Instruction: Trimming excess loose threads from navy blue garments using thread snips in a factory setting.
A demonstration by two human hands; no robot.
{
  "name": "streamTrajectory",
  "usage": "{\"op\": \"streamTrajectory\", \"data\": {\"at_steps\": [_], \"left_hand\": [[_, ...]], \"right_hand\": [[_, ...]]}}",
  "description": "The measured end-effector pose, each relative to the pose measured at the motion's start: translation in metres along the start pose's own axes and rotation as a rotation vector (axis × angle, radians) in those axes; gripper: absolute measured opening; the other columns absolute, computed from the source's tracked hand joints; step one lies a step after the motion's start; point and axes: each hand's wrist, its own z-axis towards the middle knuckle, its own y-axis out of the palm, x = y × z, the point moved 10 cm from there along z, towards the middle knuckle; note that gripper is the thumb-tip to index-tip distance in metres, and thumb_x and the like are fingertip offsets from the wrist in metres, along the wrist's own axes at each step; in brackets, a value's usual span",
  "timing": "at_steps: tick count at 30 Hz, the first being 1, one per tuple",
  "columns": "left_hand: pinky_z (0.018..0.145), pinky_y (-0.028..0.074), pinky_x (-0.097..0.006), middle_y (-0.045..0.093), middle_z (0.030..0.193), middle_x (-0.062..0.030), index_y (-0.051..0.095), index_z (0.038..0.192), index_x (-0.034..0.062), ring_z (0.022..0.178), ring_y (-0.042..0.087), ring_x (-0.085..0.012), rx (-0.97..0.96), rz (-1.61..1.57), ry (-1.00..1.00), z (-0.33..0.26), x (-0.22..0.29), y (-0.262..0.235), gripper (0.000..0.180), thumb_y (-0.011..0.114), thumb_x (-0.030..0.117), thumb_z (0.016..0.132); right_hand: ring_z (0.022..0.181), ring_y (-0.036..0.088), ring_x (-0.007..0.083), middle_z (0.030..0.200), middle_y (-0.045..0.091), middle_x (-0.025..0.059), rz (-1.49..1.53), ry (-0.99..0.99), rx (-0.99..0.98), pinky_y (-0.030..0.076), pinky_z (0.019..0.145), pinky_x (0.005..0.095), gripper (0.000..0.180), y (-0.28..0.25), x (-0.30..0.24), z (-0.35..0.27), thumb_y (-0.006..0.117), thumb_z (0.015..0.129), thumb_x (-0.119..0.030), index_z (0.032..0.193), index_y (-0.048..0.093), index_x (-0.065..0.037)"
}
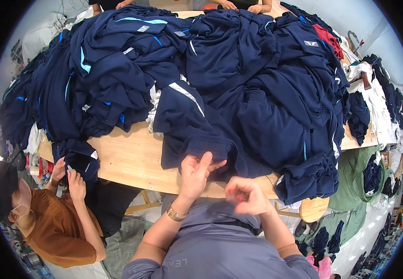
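My left hand is closed on the gathered elastic edge of a navy garment, thumb on top and a finger reaching along the fabric. The rest of this garment, with a white stripe, spreads away over the table. To the right, my right hand is raised just off the table's front edge, apart from the cloth. Its fingers curl around a small red object, blurred and mostly covered, so its kind cannot be made out. A large heap of navy garments lies beyond both hands.
The wooden table shows between the heap and its front edge. At left, a co-worker in a brown top handles a navy piece. Two more people's hands show at the far edge. Green sheeting hangs at right, near white cloth.
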Motion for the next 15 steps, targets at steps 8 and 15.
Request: {"op": "streamTrajectory", "data": {"at_steps": [8, 15], "left_hand": [[0.081, 0.053, -0.037, 0.059, 0.102, -0.0106, 0.053, 0.105, -0.0029, 0.092, 0.06, -0.019, -0.042, 0.008, -0.014, -0.001, 0.005, 0.006, 0.021, 0.048, 0.014, 0.093], [0.079, 0.054, -0.036, 0.06, 0.097, -0.0095, 0.053, 0.102, -0.0027, 0.088, 0.061, -0.0177, -0.051, 0.008, -0.014, -0.002, 0.006, 0.005, 0.02, 0.048, 0.014, 0.094]], "right_hand": [[0.049, 0.047, 0.0192, 0.06, 0.049, 0.0072, -0.927, -0.356, 0.59, 0.036, 0.046, 0.0285, 0.027, -0.049, -0.041, 0.0, 0.073, 0.073, -0.022, 0.075, 0.054, -0.002], [0.049, 0.048, 0.0227, 0.06, 0.049, 0.0059, -1.276, -0.489, 0.493, 0.037, 0.047, 0.0309, 0.03, -0.034, -0.051, 0.006, 0.074, 0.067, -0.028, 0.072, 0.056, -0.005]]}}
